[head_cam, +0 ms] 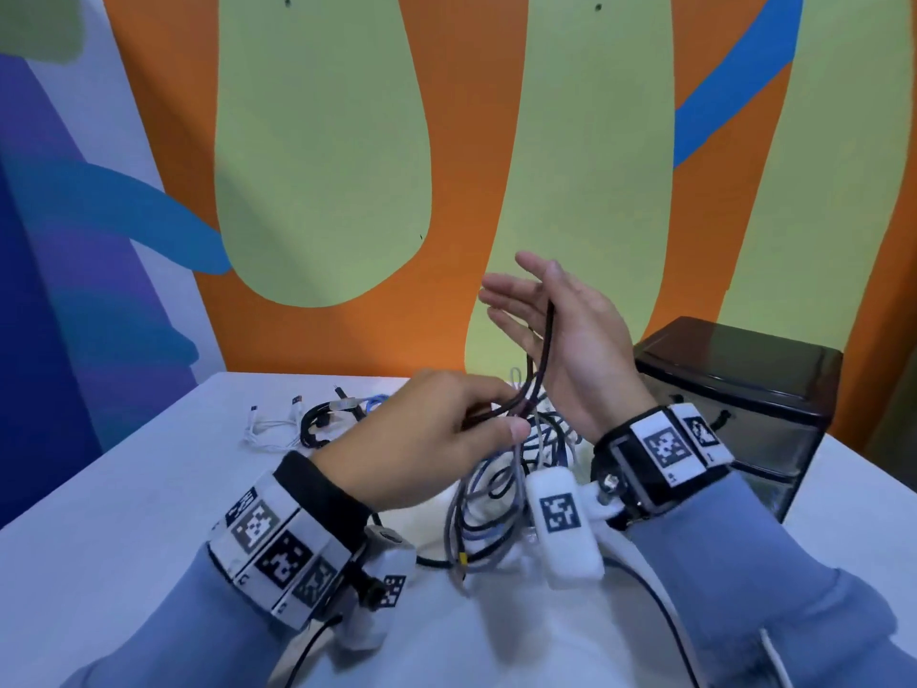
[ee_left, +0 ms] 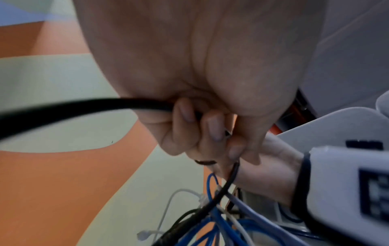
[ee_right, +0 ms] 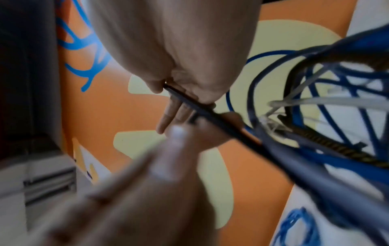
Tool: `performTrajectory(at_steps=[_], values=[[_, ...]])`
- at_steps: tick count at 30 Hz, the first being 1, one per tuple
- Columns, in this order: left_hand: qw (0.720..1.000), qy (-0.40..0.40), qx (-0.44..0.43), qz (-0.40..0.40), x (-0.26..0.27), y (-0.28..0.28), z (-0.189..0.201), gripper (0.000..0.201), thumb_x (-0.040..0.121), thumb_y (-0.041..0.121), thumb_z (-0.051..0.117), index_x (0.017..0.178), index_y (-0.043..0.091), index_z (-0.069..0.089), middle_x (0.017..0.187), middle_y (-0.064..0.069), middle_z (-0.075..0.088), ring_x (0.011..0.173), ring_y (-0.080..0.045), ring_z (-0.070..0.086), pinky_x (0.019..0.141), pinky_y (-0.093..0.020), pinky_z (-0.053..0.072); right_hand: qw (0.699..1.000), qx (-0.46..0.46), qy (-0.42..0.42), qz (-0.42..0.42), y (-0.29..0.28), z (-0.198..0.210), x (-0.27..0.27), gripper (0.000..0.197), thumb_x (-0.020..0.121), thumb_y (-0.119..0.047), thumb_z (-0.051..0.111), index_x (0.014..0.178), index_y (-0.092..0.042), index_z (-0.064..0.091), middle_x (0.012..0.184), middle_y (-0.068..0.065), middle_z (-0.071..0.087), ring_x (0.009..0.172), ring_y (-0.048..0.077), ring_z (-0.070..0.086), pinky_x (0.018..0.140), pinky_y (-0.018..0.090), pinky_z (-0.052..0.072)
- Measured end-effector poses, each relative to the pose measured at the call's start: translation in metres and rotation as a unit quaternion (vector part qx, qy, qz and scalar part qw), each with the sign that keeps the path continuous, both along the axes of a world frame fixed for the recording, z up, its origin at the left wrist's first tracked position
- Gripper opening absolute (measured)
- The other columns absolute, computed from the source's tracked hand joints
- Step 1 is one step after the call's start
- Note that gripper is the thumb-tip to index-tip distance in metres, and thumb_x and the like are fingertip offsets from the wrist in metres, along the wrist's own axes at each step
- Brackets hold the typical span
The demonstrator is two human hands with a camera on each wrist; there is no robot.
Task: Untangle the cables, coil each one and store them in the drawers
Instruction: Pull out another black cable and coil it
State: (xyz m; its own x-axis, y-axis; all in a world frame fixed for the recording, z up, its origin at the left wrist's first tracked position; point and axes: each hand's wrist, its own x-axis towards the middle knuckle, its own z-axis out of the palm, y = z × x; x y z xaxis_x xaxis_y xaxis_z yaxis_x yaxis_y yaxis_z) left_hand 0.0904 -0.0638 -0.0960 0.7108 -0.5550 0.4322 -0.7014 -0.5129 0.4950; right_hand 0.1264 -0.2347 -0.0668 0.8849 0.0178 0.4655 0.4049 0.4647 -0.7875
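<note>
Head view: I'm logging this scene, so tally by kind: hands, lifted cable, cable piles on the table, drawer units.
Hands: 2, left hand, right hand
Dark cable lifted: 1
Cable piles: 2, main tangle, smaller bunch behind
Drawer units: 1
Total: 6

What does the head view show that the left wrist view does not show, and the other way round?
Only the head view shows the white table, the dark drawer unit at the right, and the white cable and black cable lying apart from the tangle. It also shows the right hand with straight fingers.

Only the left wrist view shows the left hand's fingers curled round the dark cable from below.

Both show the left hand gripping that cable, and the tangle of blue and grey cables beneath.
</note>
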Motion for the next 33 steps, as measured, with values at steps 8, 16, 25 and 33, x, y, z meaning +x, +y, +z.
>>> performTrajectory(at_steps=[8, 16, 25, 33], values=[[0.973, 0.035, -0.225, -0.035, -0.008, 0.013, 0.017, 0.018, 0.092, 0.021, 0.082, 0.078, 0.011, 0.076, 0.06, 0.012, 0.064, 0.055, -0.008, 0.048, 0.056, -0.02, 0.037, 0.964, -0.251, -0.038, -0.076, -0.001, -0.019, -0.008, 0.031, 0.111, -0.032, 0.049, 0.121, -0.013, 0.071, 0.055, 0.01, 0.051, 0.046, 0.016, 0.047, 0.048, 0.024, 0.04], [0.843, 0.097, -0.529, -0.014, 0.01, 0.04, 0.029, 0.027, 0.1, 0.032, 0.067, 0.082, 0.012, 0.064, 0.056, 0.005, 0.029, 0.044, -0.009, 0.019, 0.039, -0.018, 0.018, 0.962, -0.243, 0.029, 0.118, -0.016, -0.017, -0.022, 0.045, 0.11, -0.038, 0.043, 0.097, -0.007, 0.072, 0.06, -0.001, 0.02, 0.05, 0.012, 0.013, 0.047, 0.026, 0.009], [0.935, 0.091, -0.302, 0.165, 0.024, 0.036, 0.006, 0.032, 0.101, 0.042, 0.069, 0.087, 0.015, 0.081, 0.061, 0.005, 0.044, 0.049, -0.012, 0.031, 0.044, -0.021, 0.026, 0.953, -0.071, 0.028, 0.295, -0.009, -0.008, -0.04, 0.046, 0.108, -0.032, 0.037, 0.133, -0.005, 0.065, 0.057, -0.006, 0.025, 0.047, 0.009, 0.011, 0.046, 0.025, 0.011], [0.985, 0.167, -0.002, -0.029, -0.011, 0.004, 0.012, 0.046, 0.109, 0.028, 0.06, 0.083, -0.008, 0.052, 0.065, -0.007, 0.034, 0.052, -0.014, 0.034, 0.05, -0.019, 0.032, 1.0, 0.014, 0.024, 0.002, 0.001, -0.026, -0.017, 0.024, 0.114, -0.016, 0.035, 0.125, -0.008, 0.055, 0.064, 0.004, 0.058, 0.057, 0.019, 0.06, 0.062, 0.028, 0.05]])
